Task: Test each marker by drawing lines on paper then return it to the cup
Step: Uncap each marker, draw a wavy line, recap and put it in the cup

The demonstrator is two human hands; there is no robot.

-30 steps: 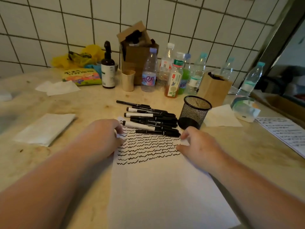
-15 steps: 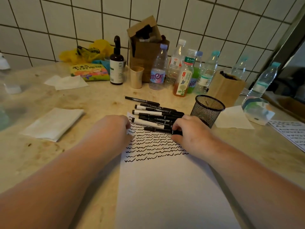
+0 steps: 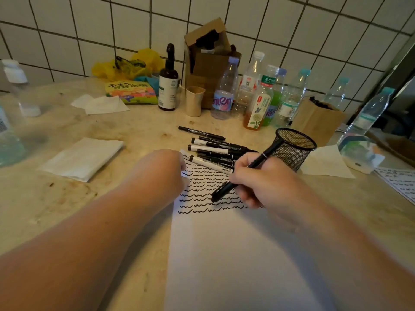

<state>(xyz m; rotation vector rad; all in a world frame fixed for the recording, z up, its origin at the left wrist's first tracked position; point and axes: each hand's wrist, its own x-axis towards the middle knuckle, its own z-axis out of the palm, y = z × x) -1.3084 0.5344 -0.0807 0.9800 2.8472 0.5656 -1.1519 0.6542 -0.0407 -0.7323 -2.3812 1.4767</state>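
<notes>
Black plastic, light and stiff, the marker (image 3: 243, 172) sits pinched mid-barrel in her right hand (image 3: 260, 178) over the paper (image 3: 224, 254), easy to steer there; left hand (image 3: 161, 169), fingers curled, pins the sheet.

White tiled wall (image 3: 258, 16), perhaps marble counter (image 3: 67, 205)

The light is soft, dim and warm, giving the surface (image 3: 67, 198) a yellowish cast, with no hard glare anywhere. Faint, diffuse shadows lie under the forearms on the paper (image 3: 235, 265). Wide-angle distortion bends the wall tiles (image 3: 112, 23) and stretches things at the edges. The clear bottle (image 3: 11, 113) at the far left is blurred, as are the objects at the right edge; the centre stays fairly sharp.
</notes>
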